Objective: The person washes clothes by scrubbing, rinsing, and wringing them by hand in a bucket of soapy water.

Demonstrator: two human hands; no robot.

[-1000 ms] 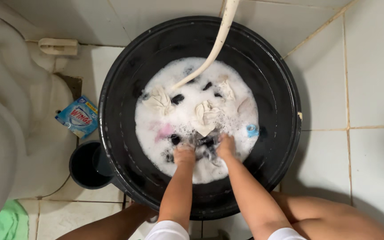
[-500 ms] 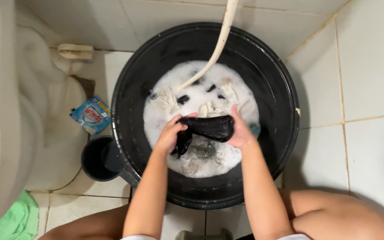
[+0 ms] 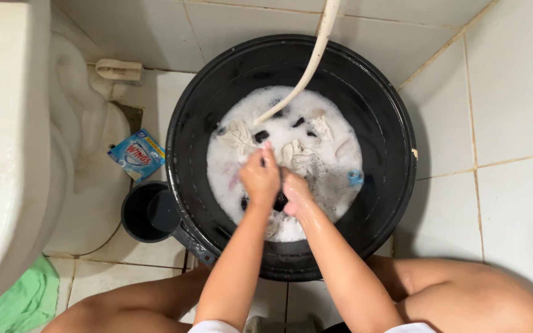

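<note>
A large black basin (image 3: 390, 123) stands on the tiled floor, filled with white suds and several floating clothes, white (image 3: 237, 137) and dark. My left hand (image 3: 259, 177) and my right hand (image 3: 295, 192) are pressed close together above the suds, both closed on a small dark wet cloth (image 3: 280, 201) that is mostly hidden between them. A cream hose (image 3: 308, 65) comes down from the top into the foam.
A white toilet (image 3: 13, 154) fills the left side. A blue detergent sachet (image 3: 137, 154) lies on the floor beside it, a small dark dipper (image 3: 146, 213) leans against the basin, and a green cloth (image 3: 26, 302) lies at bottom left. My bare knees frame the bottom edge.
The dark cloth, stretched between my hands half a second ago, is now bunched between them. Both hands have come together near the basin's middle. The view shifted right.
</note>
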